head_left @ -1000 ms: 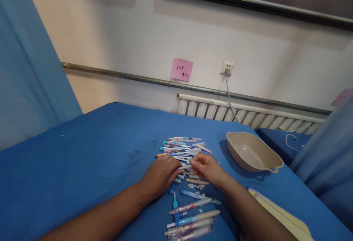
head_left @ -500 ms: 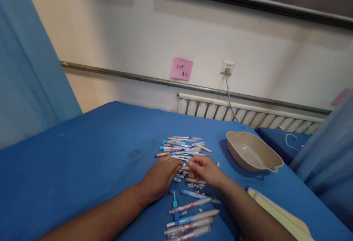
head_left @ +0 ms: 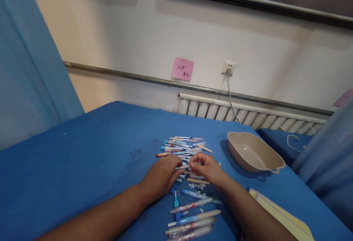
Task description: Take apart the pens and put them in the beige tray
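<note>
A thin whitish pen part [head_left: 183,167] spans the gap between my two hands, low over a pile of loose parts. My left hand [head_left: 163,172] pinches its left end between thumb and fingers. At its other end, the bent fingers of my right hand [head_left: 206,167] are closed on the tip; just what they cover is hidden. Behind the hands lie many slim pen parts [head_left: 182,145] in white, blue and peach. Small white pieces [head_left: 198,185] and a peach barrel [head_left: 199,180] lie below my right hand. Nearer to me, several pens [head_left: 193,217] rest side by side.
A beige plastic basin [head_left: 248,156] stands to the right on the blue-covered table [head_left: 96,152]. A folded yellow cloth [head_left: 278,215] lies by my right forearm. Along the wall run a radiator [head_left: 212,110] and a metal rail. Blue curtains [head_left: 41,60] hang at both sides.
My hands have drawn slightly apart, and the thin pen part now shows between them. The left hand's fingers have shifted into a clearer pinch. The pens on the table look unmoved.
</note>
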Tool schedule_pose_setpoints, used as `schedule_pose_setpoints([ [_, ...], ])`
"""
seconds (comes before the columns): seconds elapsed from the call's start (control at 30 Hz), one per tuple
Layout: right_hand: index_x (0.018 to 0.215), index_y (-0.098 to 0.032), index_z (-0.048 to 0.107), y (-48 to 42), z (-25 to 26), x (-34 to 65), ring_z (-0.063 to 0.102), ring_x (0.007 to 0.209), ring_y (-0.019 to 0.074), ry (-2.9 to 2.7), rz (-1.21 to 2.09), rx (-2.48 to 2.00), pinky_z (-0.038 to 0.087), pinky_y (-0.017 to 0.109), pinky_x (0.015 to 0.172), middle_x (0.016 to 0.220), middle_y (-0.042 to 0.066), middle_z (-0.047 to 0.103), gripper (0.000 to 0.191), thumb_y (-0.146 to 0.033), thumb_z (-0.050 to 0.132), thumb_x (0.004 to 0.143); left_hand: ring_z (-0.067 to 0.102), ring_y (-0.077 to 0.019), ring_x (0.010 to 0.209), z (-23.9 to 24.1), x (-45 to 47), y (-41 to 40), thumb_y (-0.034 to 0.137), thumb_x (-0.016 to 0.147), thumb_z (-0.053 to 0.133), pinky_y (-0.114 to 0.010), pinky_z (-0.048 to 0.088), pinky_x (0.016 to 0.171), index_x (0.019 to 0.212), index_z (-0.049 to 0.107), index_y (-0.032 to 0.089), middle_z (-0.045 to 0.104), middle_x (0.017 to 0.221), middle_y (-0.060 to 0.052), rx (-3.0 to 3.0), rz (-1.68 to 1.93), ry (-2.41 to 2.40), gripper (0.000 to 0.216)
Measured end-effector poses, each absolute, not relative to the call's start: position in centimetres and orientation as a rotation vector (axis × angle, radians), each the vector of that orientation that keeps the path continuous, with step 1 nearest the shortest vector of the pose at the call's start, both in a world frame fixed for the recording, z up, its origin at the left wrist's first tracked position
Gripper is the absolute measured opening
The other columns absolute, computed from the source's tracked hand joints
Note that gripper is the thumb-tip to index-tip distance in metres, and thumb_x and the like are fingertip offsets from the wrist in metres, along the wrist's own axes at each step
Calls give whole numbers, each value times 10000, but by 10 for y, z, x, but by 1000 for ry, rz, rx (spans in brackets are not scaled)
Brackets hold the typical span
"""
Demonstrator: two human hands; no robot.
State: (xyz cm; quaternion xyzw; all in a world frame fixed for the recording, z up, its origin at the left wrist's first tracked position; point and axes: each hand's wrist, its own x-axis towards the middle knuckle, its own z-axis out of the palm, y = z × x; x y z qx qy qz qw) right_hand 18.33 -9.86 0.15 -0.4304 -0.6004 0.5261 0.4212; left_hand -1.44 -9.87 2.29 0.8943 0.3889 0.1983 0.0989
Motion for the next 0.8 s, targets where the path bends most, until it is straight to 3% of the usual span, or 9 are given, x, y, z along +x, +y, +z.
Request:
schedule_pose_setpoints([
  [0.1,737,-169,579,-99,2,183,470,545,89,-1499,1302,-1060,382,222,537,640,-27,553,317,-464,674,670,580,-200,826,22,-14,-98,328,931,329,-288,416,712,901,543,187,632,889,-58,2621,476,1186,258],
  [0.17,738,-171,585,-98,2,184,470,570,91,-1488,1284,-1054,381,224,557,675,-25,558,308,-444,696,647,598,-202,829,22,-14,-98,325,940,301,-284,421,702,973,536,201,648,899,-55,2575,433,1218,268],
  [0.27,739,-175,583,-98,3,185,464,568,91,-1466,1301,-1056,374,225,556,687,-26,554,301,-430,704,636,606,-205,855,21,-15,-98,366,912,384,-271,424,695,1093,482,217,650,956,-48,2532,479,1236,254],
  [0.37,736,-176,577,-98,3,187,451,550,87,-1452,1312,-1061,365,222,545,665,-31,543,290,-423,698,645,594,-205,856,22,-15,-99,379,883,447,-264,421,692,1005,515,201,641,952,-47,2584,498,1212,226],
  [0.5,727,-175,579,-98,2,188,433,535,84,-1475,1285,-1066,341,213,525,631,-37,530,283,-419,696,644,596,-197,786,24,-14,-97,324,938,302,-275,417,678,881,556,185,647,852,-54,2659,379,1213,294],
  [0.67,734,-175,579,-98,1,188,429,528,81,-1457,1307,-1066,340,214,525,644,-37,532,303,-434,702,633,584,-205,870,24,-15,-98,388,899,414,-272,421,715,1046,523,204,638,965,-55,2653,466,1196,260],
  [0.8,736,-177,586,-98,3,189,442,544,88,-1471,1296,-1063,347,215,529,646,-33,537,307,-441,705,633,587,-197,840,22,-15,-98,360,936,316,-268,421,703,940,542,191,638,914,-56,2684,414,1208,282],
])
